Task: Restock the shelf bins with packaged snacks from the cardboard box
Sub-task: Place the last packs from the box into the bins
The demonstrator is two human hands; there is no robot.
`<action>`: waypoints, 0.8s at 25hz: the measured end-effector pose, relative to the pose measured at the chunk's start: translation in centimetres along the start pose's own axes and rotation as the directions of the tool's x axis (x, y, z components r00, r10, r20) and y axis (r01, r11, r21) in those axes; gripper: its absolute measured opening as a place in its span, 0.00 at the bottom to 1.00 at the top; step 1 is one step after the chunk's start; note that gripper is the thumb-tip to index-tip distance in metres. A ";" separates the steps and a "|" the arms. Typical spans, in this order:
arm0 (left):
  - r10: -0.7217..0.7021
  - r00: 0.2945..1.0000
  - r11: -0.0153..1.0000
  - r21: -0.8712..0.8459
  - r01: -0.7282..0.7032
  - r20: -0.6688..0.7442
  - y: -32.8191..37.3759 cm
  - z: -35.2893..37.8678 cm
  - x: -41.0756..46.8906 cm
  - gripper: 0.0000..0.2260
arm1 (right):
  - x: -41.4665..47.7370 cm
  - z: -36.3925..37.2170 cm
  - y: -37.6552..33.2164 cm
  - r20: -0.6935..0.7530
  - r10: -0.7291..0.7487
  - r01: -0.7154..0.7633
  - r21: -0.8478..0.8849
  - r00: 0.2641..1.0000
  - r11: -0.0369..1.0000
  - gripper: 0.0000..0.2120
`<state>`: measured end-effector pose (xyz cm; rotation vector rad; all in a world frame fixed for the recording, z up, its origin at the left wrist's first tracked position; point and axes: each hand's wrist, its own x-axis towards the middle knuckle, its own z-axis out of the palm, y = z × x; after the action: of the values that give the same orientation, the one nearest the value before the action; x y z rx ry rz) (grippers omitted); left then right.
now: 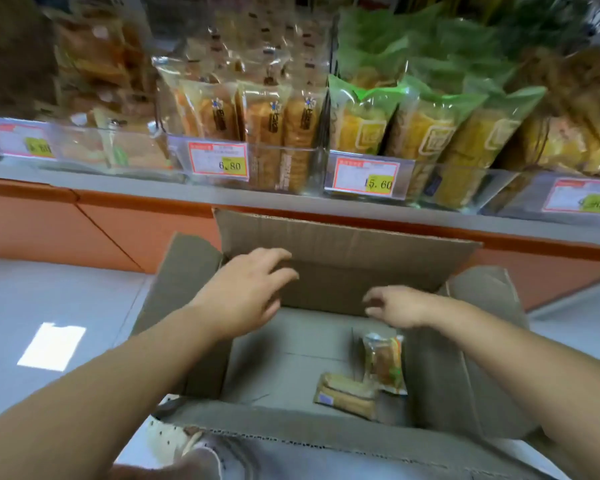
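Saw two snack packs [383, 363] in cardboard box [326, 244], lower centre-right of frame, just beside each other on its bottom. Found left hand [246, 289] at box's far-left corner, grip empty, fingers spread. Found right hand [399, 306] above the packs, fingers loosely curled, holding nothing. Noted stocked shelf bins [291, 168] across upper frame, price tags [219, 161] in front.

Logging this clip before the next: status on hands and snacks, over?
Left hand open, empty, over the cardboard box. Right hand open, empty, above the leaning pack. Flat pack beside it on the box floor, both untouched. Nothing in the way.
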<state>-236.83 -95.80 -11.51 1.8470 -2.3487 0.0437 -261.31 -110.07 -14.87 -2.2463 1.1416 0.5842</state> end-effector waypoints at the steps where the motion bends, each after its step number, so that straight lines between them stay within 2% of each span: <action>1: -0.005 0.985 1.000 -0.019 0.008 0.172 0.8 2.1 0.0 0.18 | 1.5 1.9 1.6 0.145 0.065 -0.052 -0.092 0.987 0.994 0.19; 3: -0.081 0.882 0.991 -0.058 0.122 0.463 2.7 5.4 0.4 0.20 | 3.2 5.8 3.9 0.255 0.154 -0.110 -0.177 0.955 0.978 0.20; 5: -0.129 0.765 0.974 -0.063 0.216 0.630 4.2 8.1 0.9 0.21 | 4.0 8.9 5.1 0.229 0.181 -0.141 -0.180 0.957 0.973 0.18; 8: -0.108 0.662 0.944 -0.132 0.303 0.742 5.8 12.1 1.5 0.21 | 4.3 12.0 5.6 0.148 0.099 -0.083 -0.108 0.984 0.991 0.15; 10: -0.127 0.592 0.895 -0.165 0.413 0.796 6.3 14.5 1.8 0.21 | 3.9 14.3 5.0 0.230 0.022 -0.012 -0.048 0.973 0.999 0.16; 12: -0.155 0.541 0.827 -0.191 0.529 0.827 7.0 16.4 1.5 0.20 | 3.8 16.9 4.2 0.256 -0.010 0.038 -0.106 0.967 0.994 0.21; 14: -0.156 0.517 0.713 -0.266 0.649 0.842 7.6 17.2 0.2 0.18 | 3.5 18.4 3.7 0.191 -0.006 0.052 -0.237 0.982 0.970 0.23; 16: -0.168 0.479 0.541 -0.325 0.775 0.862 7.7 17.6 -1.5 0.14 | 3.1 19.1 3.3 0.142 0.000 0.038 -0.269 0.990 0.962 0.22; 18: -0.206 0.392 0.367 -0.301 0.880 0.897 7.4 17.3 -2.4 0.14 | 2.9 19.1 2.7 0.048 -0.024 0.031 -0.150 0.999 0.988 0.23; 19: -0.235 0.331 0.257 -0.270 0.928 0.914 7.3 16.9 -2.3 0.18 | 2.8 18.8 2.3 -0.030 -0.049 0.047 -0.057 0.998 0.997 0.23; 20: -0.256 0.257 0.092 -0.241 0.966 0.932 7.0 16.6 -1.9 0.23 | 2.7 18.3 1.7 -0.119 -0.083 0.085 0.010 0.989 0.996 0.22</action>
<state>-244.83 -94.21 -27.72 2.2425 -0.7250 -1.9136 -263.63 -100.80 -30.79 -2.3294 1.0976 0.4119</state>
